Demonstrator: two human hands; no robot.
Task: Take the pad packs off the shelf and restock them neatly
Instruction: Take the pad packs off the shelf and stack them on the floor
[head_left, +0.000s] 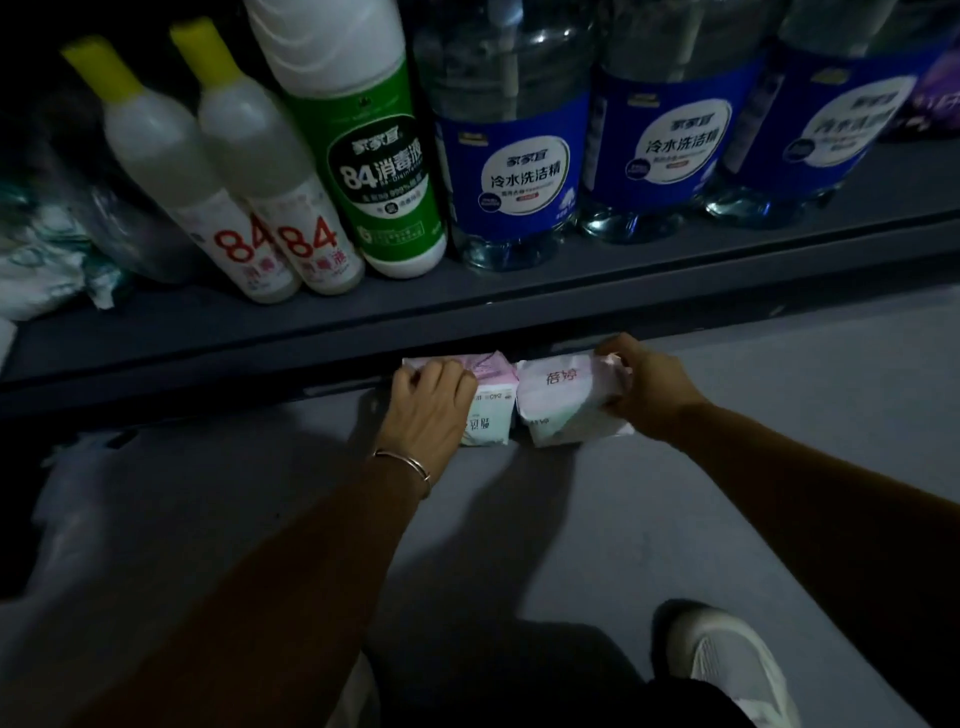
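Two pad packs stand side by side on the grey floor, just under the front edge of the dark shelf (363, 332). The left pad pack (491, 410) is white with pink and green print; my left hand (428, 410) grips its left end, fingers curled over the top. The right pad pack (563, 402) is pale pink and white with red characters; my right hand (647, 382) holds its right end. The two packs touch in the middle. Their far ends are hidden beneath the shelf.
On the shelf stand two white 84 bottles with yellow caps (244, 171), a green-labelled disinfectant bottle (363, 150) and three clear blue-labelled detergent bottles (511, 166). Crumpled white packaging (47, 254) lies at the left. My white shoe (727, 670) is on the floor, lower right.
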